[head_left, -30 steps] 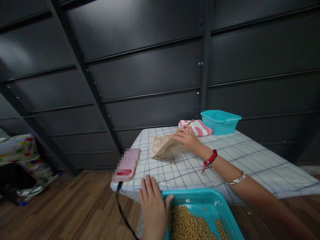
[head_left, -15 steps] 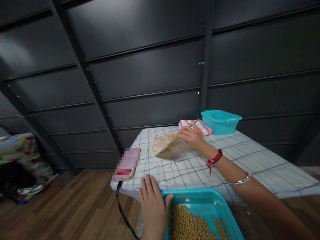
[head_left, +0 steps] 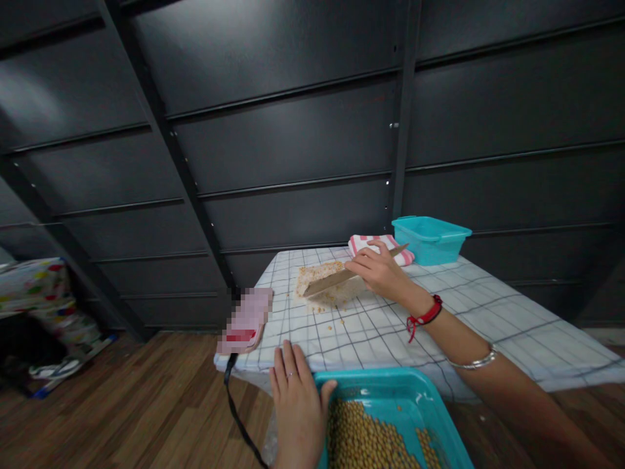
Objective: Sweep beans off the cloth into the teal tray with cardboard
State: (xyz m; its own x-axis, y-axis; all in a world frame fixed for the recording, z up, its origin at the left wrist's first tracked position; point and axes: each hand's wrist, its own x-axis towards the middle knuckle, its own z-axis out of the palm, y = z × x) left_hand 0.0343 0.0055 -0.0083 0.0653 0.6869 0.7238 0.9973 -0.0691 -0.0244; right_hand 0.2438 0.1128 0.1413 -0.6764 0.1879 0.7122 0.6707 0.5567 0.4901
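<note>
My right hand [head_left: 379,269] is closed on a flat brown piece of cardboard [head_left: 332,283], held on edge over a patch of small tan grains [head_left: 317,274] scattered on the checked tablecloth [head_left: 371,326]. My left hand [head_left: 299,404] grips the left rim of a teal tray [head_left: 390,384] filled with yellow beans [head_left: 366,440] at the table's near edge. The thumb lies inside the tray and the fingers lie outside it.
A pink-and-white striped cloth [head_left: 383,245] and a teal tub [head_left: 430,238] sit at the table's far end. A pink object with a black strap [head_left: 243,320] lies at the left corner. Dark metal panels rise behind; wooden floor and colourful bags [head_left: 34,293] lie at left.
My right hand has tipped the cardboard from a slanted, lifted sheet down to a low edge and shifted slightly right. The left hand has stayed on the tray.
</note>
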